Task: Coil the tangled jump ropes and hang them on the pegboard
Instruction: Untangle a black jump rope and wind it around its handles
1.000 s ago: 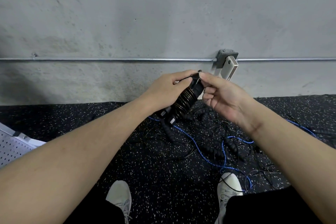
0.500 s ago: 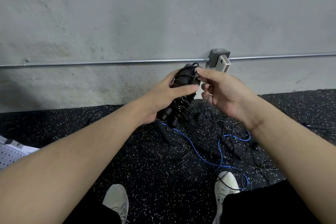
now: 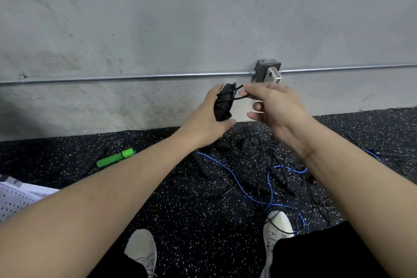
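Observation:
My left hand (image 3: 208,123) grips a black jump rope bundle (image 3: 223,104), its cord wound around the handles, held upright in front of the wall. My right hand (image 3: 274,106) pinches the loose black cord end (image 3: 239,97) beside the top of the bundle. Below my hands a tangle of black ropes (image 3: 255,165) and a blue rope (image 3: 246,189) lies on the speckled floor. A green rope handle (image 3: 115,157) lies on the floor to the left. The corner of a white pegboard (image 3: 15,198) shows at the left edge.
A concrete wall with a metal conduit pipe (image 3: 135,78) and a junction box (image 3: 268,72) stands just behind my hands. My two white shoes (image 3: 141,249) (image 3: 278,224) stand on the black rubber floor; cords lie across the right shoe.
Both hands have lifted the bundle higher toward the wall. The view has shifted right, bringing the green handle into sight.

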The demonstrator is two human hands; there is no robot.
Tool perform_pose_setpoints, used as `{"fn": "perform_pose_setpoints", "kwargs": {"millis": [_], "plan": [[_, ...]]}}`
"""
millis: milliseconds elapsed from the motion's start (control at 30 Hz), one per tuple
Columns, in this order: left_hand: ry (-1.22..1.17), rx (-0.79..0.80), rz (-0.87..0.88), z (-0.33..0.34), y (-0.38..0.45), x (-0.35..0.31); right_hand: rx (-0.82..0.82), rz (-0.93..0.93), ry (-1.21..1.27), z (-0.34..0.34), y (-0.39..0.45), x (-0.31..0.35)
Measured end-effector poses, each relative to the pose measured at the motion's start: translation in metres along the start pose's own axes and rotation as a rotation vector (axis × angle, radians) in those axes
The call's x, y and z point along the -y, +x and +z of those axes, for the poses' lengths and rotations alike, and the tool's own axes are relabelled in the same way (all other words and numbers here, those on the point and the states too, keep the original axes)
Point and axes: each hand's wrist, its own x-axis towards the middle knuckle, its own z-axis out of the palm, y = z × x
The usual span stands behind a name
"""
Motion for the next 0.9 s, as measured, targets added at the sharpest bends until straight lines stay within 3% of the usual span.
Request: {"fn": "perform_pose_setpoints", "kwargs": {"millis": [200, 533, 600, 900], "plan": [[-0.492, 0.068, -0.09, 0.01, -0.007, -0.003, 0.033, -0.025, 0.04, -0.005, 0.006, 0.0], [0.335, 0.099, -0.085, 0.008, 0.004, -0.001, -0.102, -0.26, -0.235, -0.004, 0.004, -0.003], [0.357, 0.102, -0.084, 0.01, 0.007, 0.001, -0.087, -0.223, -0.18, -0.008, 0.006, -0.003], [0.04, 0.139, -0.055, 0.017, 0.003, 0.004, -0.088, 0.008, -0.015, -0.019, 0.017, -0.003]]}}
